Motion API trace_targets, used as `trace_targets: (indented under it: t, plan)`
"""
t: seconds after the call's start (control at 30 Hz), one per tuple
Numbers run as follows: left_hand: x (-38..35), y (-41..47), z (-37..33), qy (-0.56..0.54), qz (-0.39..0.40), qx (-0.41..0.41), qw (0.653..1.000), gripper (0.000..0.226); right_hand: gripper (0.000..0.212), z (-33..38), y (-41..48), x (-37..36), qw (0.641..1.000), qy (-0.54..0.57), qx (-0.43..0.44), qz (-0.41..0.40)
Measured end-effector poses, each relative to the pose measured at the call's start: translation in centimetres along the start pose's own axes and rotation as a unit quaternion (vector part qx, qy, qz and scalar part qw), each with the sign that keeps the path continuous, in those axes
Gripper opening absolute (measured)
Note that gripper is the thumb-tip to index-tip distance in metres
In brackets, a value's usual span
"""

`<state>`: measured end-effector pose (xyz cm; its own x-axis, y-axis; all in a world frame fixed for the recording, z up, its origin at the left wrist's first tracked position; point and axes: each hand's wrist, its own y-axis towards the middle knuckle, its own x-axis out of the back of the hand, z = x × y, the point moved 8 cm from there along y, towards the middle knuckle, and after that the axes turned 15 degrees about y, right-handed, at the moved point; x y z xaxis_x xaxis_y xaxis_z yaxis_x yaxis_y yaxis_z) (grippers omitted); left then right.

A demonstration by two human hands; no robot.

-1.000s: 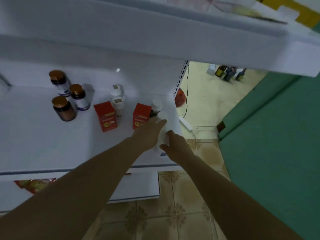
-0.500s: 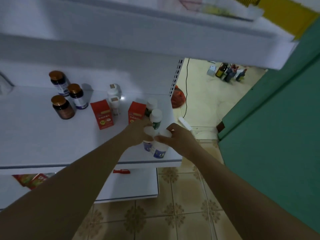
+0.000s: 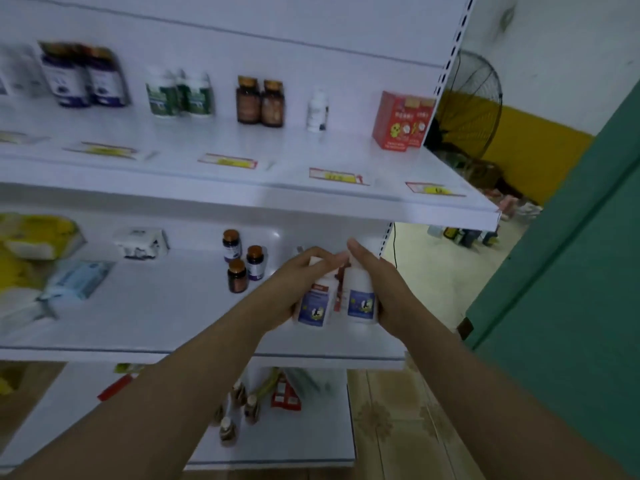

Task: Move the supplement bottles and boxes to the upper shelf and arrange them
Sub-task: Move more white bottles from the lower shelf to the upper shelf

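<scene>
White bottles (image 3: 313,306), caps seemingly behind fingers (image 3: 323,260)

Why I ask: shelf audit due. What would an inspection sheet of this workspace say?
Surface: white upper shelf, price tags along its front; middle shelf below.
Job's things: left bottle and right bottle, both white, held side by side over the middle shelf; three brown bottles stand on it; red boxes and other bottles on the upper shelf.
Clutter: yellow pack, tissue pack, blue pack at the middle shelf's left.
Grippers: left hand grips the left bottle; right hand holds the right bottle.
Cables: black cable hangs by the shelf's right upright.
Surroundings: fan, green panel, tiled floor.
</scene>
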<state>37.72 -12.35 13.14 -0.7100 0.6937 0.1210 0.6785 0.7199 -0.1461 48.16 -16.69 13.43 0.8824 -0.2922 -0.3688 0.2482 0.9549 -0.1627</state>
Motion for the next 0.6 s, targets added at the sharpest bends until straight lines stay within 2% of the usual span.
trace_targets:
  t: [0.07,0.17,0.43,0.6]
  plan:
    - [1.2,-1.9,-2.5,-0.027,-0.019,-0.019,0.999,0.032,0.058,2.0,-1.2,-2.8,0.999,0.033,0.011,0.014]
    - [3.5,-4.7,-6.6,-0.044,-0.046,-0.056,0.996,0.026,0.050,5.1,-2.3,-6.6,0.996,0.062,0.046,0.050]
    - [12.9,-13.4,-14.4,-0.008,-0.134,-0.144,0.980,0.025,0.033,10.4,-5.1,-19.2,0.986,0.009,0.123,0.117]
    - [18.4,-17.8,-15.8,-0.026,-0.144,-0.168,0.975,0.030,0.018,10.1,-5.3,-27.4,0.972,0.021,0.132,0.192]
